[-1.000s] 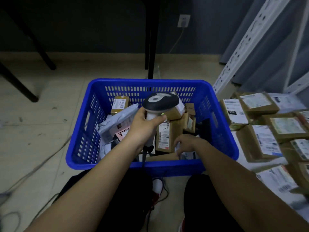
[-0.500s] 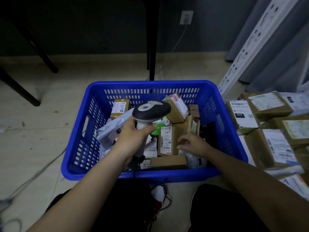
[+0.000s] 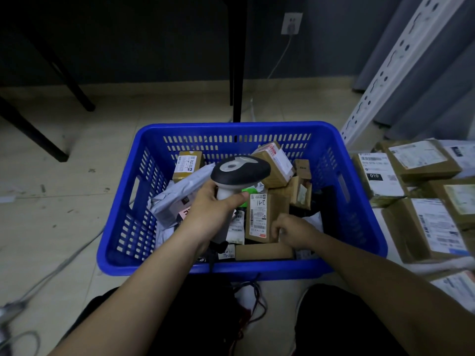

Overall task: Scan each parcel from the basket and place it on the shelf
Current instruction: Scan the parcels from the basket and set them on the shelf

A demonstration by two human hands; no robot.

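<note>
Crouched over the blue basket (image 3: 123,242), the left hand (image 3: 209,214) gripped a scanner (image 3: 237,176), apparently poised for the label, as the right hand (image 3: 295,231) curled around an upright labelled parcel (image 3: 262,217) inside.

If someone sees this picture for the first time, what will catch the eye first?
First the bright blue basket in the middle of the floor, full of parcels. Above it the left hand grips a barcode scanner, while the right hand holds an upright brown parcel inside. Labelled boxes lie at the right.
</note>
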